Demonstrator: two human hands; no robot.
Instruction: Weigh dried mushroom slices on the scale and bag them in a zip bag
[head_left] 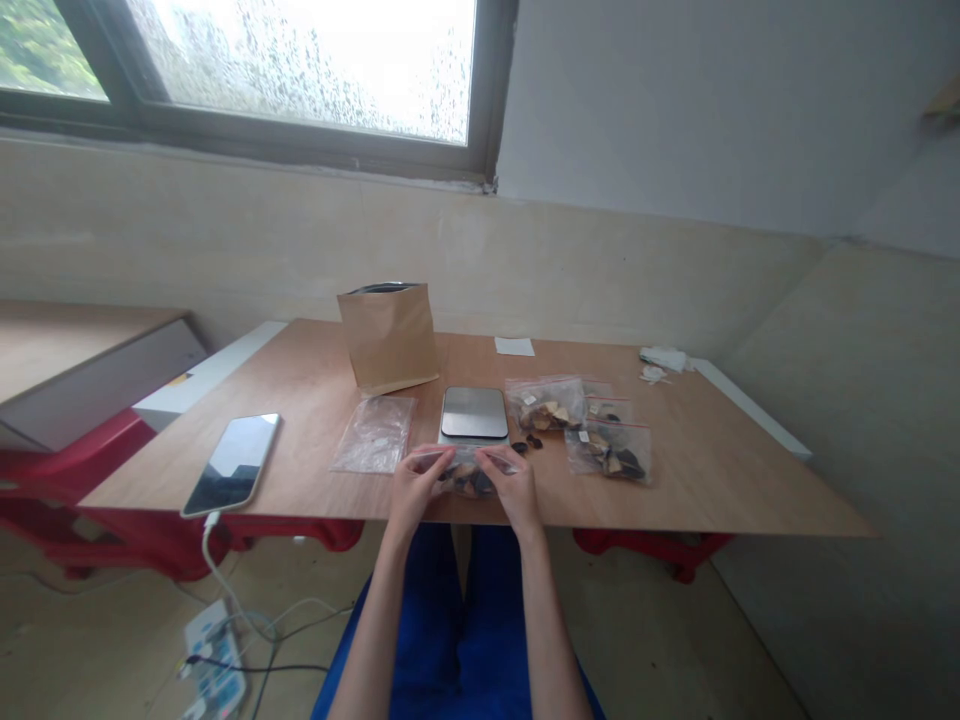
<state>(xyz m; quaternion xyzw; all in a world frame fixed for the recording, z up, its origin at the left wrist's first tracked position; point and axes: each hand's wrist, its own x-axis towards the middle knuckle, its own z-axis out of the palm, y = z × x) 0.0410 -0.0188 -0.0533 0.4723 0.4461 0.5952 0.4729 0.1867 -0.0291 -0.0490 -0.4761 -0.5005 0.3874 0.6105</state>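
Observation:
Between my hands is a clear zip bag with dark and brown dried pieces in it, at the table's front edge. My left hand pinches the bag's top edge on the left. On the right, my right hand pinches the same edge. Just behind the bag sits a digital scale with a bare metal plate; its front is partly hidden by the bag and hands. A flat clear plastic bag lies left of the scale. A few loose dark pieces lie to its right.
Several filled zip bags lie right of the scale. An open kraft paper pouch stands behind on the left. A phone with a white cable lies at the left edge. White paper and crumpled tissue lie at the back.

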